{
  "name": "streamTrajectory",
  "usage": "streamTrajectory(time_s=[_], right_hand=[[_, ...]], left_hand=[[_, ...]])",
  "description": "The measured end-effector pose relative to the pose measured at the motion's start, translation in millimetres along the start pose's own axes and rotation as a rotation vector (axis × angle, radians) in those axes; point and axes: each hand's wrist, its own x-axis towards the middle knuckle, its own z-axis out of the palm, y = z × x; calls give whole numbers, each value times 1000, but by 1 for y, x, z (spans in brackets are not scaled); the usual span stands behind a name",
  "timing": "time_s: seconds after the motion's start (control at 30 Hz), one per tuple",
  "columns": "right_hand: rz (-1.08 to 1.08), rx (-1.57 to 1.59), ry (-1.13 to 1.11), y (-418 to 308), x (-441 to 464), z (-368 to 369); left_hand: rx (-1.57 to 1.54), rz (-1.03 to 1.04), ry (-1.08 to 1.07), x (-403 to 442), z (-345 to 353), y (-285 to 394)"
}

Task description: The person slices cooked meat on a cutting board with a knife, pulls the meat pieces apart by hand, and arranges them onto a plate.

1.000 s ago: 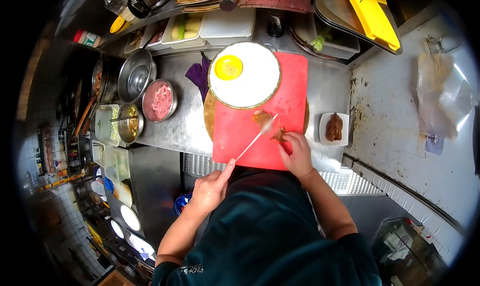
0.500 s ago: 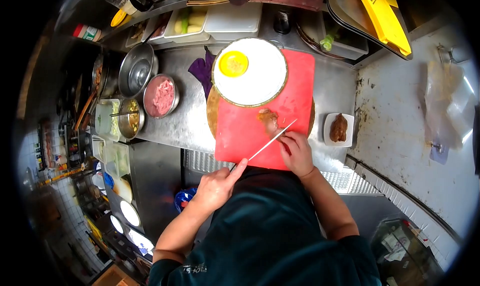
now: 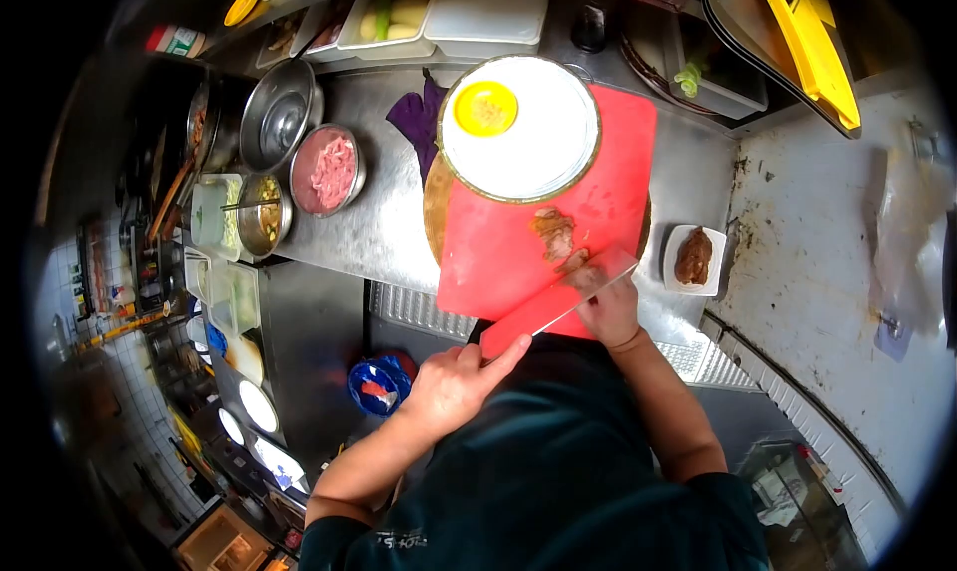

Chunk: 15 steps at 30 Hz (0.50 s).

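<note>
Knife (image 3: 560,297) shifted rightward, tilted; left hand (image 3: 454,386) gripping

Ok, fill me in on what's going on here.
A person is working at a red cutting board. The left hand grips a broad-bladed knife, its blade slanting across the board's near edge toward the right hand. The blade partly hides the right fingers, so I can't tell what they hold. Cut pieces of browned meat lie on the board beyond the blade. Another browned piece sits in a white square dish to the right.
</note>
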Motion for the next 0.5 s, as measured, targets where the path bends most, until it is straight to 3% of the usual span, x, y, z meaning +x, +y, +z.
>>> streamTrajectory(time_s=[0.5], right_hand=[[14,53,22,-3,6,-6]], left_hand=[[71,13,-16,-5,-4,7]])
